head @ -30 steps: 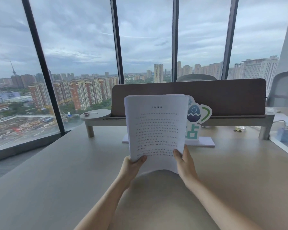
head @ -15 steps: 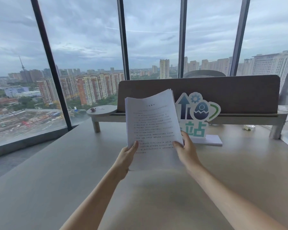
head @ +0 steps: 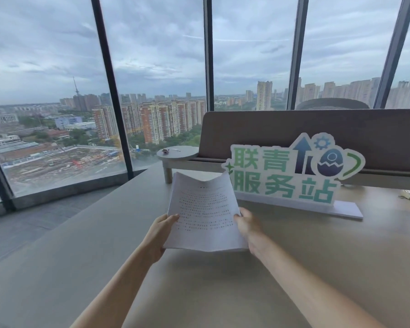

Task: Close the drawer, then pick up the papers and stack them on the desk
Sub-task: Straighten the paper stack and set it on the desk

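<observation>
Both forearms reach forward, left hand (head: 160,235) and right hand (head: 247,224) each closed in a grip.

Two hands (head: 158,235); one paper stack (head: 204,211); one sign (head: 291,176)

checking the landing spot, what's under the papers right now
Bare desk shows around the papers, held by left hand and right hand. The patch directly beneath is covered.

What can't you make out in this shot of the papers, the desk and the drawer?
- Drawer: nowhere in the head view, so open or shut is unknown.
- Papers: print blurred to dots; sheet count hidden.
- Whether the papers' near edge touches the desk: unclear.
- Small items on the round shelf: too small to identify.
- Left hand and right hand: fingers hidden under the papers.
</observation>
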